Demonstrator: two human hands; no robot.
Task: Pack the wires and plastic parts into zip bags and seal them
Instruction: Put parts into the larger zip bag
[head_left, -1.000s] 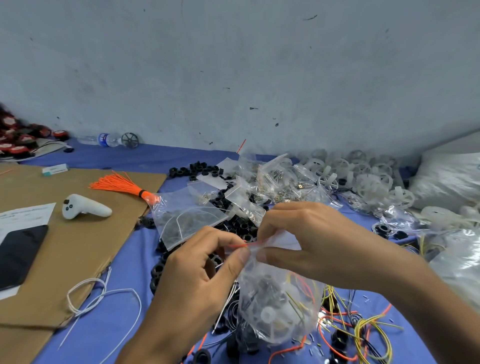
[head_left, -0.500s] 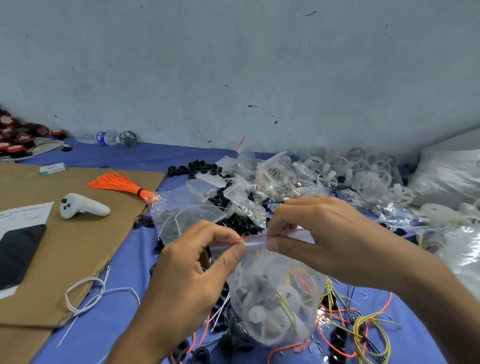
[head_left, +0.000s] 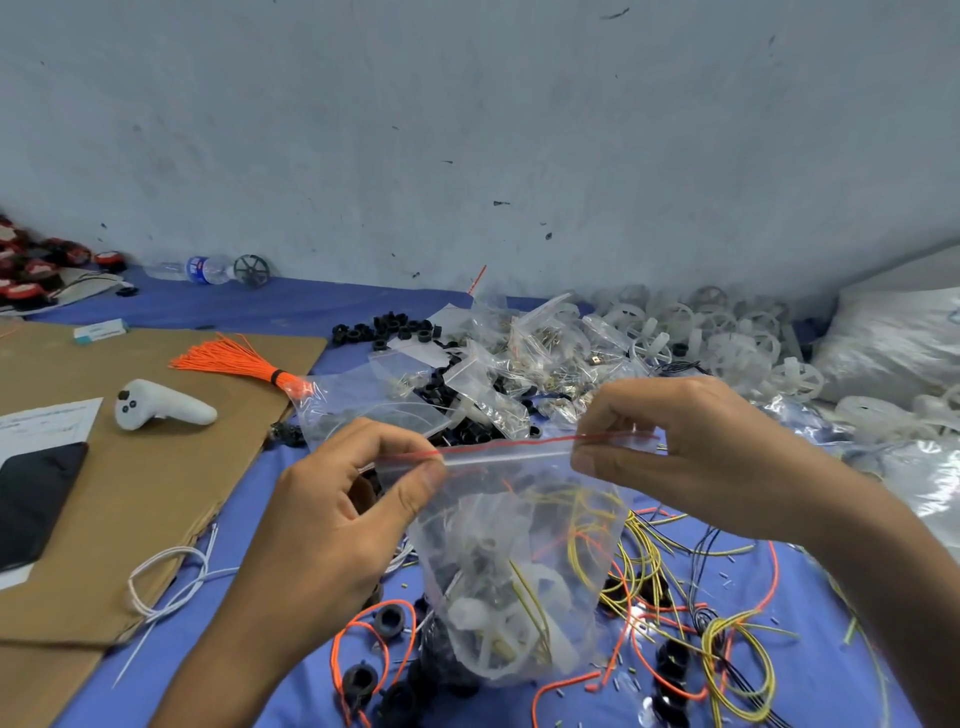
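**Plastic zip bag held taut by its red-lined mouth**

Plastic, clear and crumpled, the zip bag (head_left: 519, 571) hangs between the two hands above a blue cloth (head_left: 291, 306). Inside it lie white plastic parts, yellow wires and some dark pieces. The left hand (head_left: 332, 519) pinches the left end of the bag's red zip strip (head_left: 509, 446) between thumb and forefinger, its other fingers curled. The right hand (head_left: 691, 452) pinches the strip's right end in the same way, so the strip runs straight between them.

Below and right of the bag, loose wires (head_left: 727, 639) in yellow, orange and black lie tangled on the cloth. Black rings (head_left: 363, 680) sit under its lower left corner. Left of the bag a white cord (head_left: 166, 577) coils at the edge of a cardboard sheet (head_left: 104, 519). That sheet carries a dark phone (head_left: 31, 499), a printed paper (head_left: 47, 421) whose writing is too small to read, a white controller (head_left: 161, 405) and an orange bundle (head_left: 234, 358) tied with a black band.

Behind the bag lies a heap of small bags (head_left: 530, 353), with white wheels (head_left: 727, 338) to the right behind it. Far left behind the bag, a bottle (head_left: 200, 269) lies by the wall; its blue label cannot be read.
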